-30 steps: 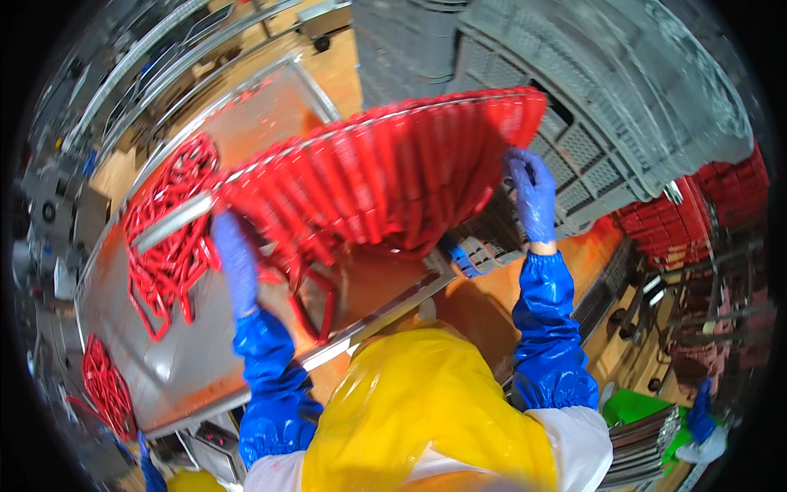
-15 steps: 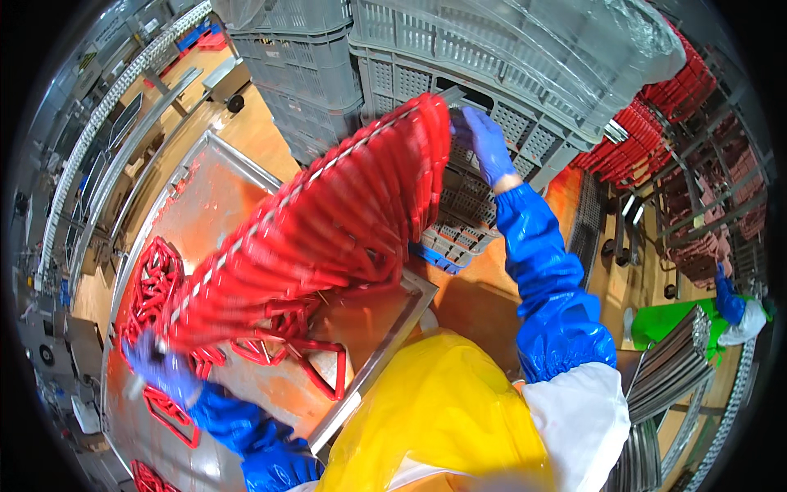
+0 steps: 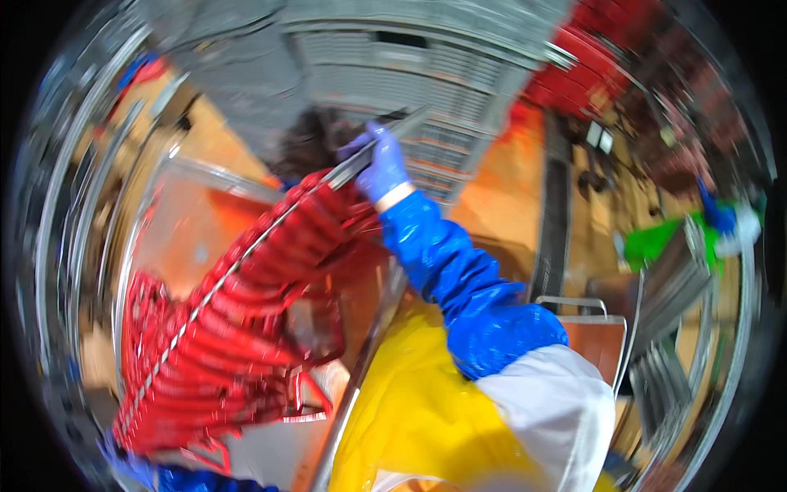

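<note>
A long metal rod [image 3: 238, 261] slants across the left side, densely strung with shiny red sausage-like links [image 3: 221, 365] hanging in loops. My right hand [image 3: 384, 170], in a purple glove, is closed round the bare upper end of the rod. My left hand [image 3: 127, 463], gloved the same, is at the rod's lower end near the bottom left; motion blurs it, but its fingers appear closed there. Beneath the load lies a steel table [image 3: 184, 184] with reddish wet smears, and more red links [image 3: 146, 291] are heaped on its left part.
Grey slatted crates [image 3: 336, 61] are stacked beyond the table, with a dark blurred thing [image 3: 316, 143] before them. Racks with red hanging goods [image 3: 578, 70] stand far right. A person in green and blue [image 3: 721, 217] is beside a pile of metal sticks [image 3: 676, 275].
My right hand has come left and now grips the rod's end. The loaded rod has swung lower and steeper, with my left hand lower toward the bottom edge. The view has shifted.
</note>
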`<state>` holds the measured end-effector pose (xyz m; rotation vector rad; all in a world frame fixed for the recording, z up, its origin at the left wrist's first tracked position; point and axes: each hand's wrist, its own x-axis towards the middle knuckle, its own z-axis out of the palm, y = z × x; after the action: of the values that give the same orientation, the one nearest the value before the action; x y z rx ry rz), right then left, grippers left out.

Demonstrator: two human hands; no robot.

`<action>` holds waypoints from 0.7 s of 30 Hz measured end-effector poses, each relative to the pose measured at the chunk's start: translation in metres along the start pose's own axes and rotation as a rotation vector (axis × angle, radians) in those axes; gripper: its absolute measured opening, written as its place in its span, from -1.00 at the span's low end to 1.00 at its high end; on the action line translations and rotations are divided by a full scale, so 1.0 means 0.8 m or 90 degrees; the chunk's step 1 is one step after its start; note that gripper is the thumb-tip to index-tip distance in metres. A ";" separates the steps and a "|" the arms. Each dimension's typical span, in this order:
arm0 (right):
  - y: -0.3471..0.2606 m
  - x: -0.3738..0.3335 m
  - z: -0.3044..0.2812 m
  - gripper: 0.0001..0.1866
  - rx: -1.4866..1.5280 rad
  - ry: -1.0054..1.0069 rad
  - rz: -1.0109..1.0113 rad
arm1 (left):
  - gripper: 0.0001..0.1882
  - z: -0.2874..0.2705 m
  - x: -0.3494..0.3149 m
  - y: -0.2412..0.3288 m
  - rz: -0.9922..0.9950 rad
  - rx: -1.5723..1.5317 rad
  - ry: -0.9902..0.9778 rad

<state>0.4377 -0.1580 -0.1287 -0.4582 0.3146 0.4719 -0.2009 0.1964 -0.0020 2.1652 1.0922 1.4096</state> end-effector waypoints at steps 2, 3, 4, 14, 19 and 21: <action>-0.019 0.006 -0.035 -0.77 0.094 -0.053 0.007 | -0.28 0.053 -0.011 0.056 0.048 0.029 -0.019; -0.039 0.019 -0.066 -0.78 0.106 -0.038 -0.029 | -0.27 0.071 -0.013 0.074 0.065 0.030 -0.032; -0.059 0.034 -0.095 -0.79 0.122 -0.025 -0.057 | -0.27 0.088 -0.010 0.088 0.081 0.021 -0.046; -0.262 0.053 -0.185 -0.91 0.025 0.080 -0.164 | -0.07 0.223 0.034 0.175 0.017 -0.131 -0.211; -0.408 0.084 -0.245 -0.90 0.069 0.043 -0.163 | -0.55 0.304 0.026 0.304 -0.188 -0.320 -0.226; -0.442 0.068 -0.259 -0.92 0.087 0.056 -0.178 | -0.70 0.326 0.026 0.324 -0.150 -0.306 -0.232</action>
<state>0.6227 -0.5202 -0.2039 -0.3836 0.3585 0.1562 0.1420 0.0764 0.0580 1.7834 0.7494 0.9948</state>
